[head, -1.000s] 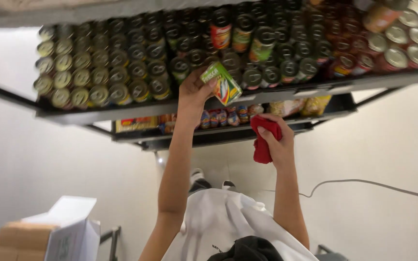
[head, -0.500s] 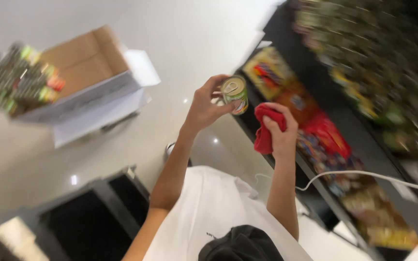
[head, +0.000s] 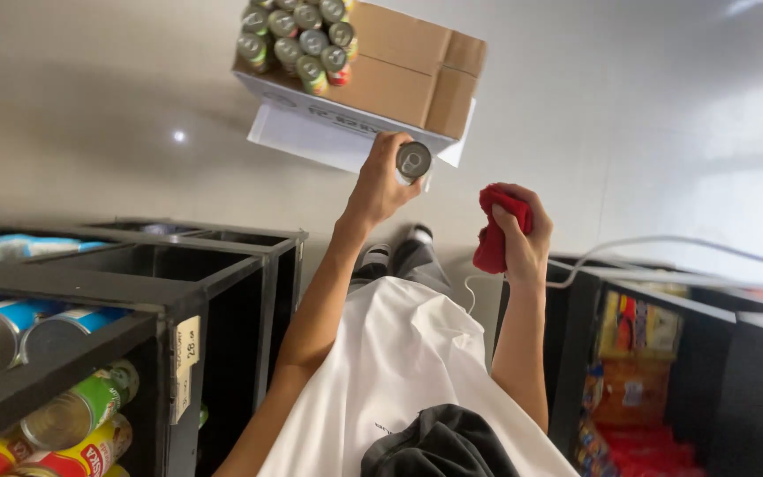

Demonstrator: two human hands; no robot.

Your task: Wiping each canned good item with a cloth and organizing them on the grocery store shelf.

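Note:
My left hand (head: 380, 181) grips a small metal can (head: 414, 162), its silver end turned towards the camera. It is held out just below a cardboard box (head: 417, 66) on the pale floor, which holds several more cans (head: 298, 35) at one end. My right hand (head: 523, 238) is closed around a bunched red cloth (head: 496, 231), a little to the right of the can. My white shirt and a dark garment fill the lower middle of the view.
Black shelving (head: 134, 291) stands at the left with cans lying on their sides (head: 11, 331) and a price tag (head: 185, 352). More black shelves (head: 708, 353) at the right hold colourful packets (head: 633, 353). A thin white cable (head: 655, 243) runs across the right side.
The view has swung away from the stocked shelf down to the floor and the box. My left hand has brought the can from the shelf over to the box; the right still grips the cloth.

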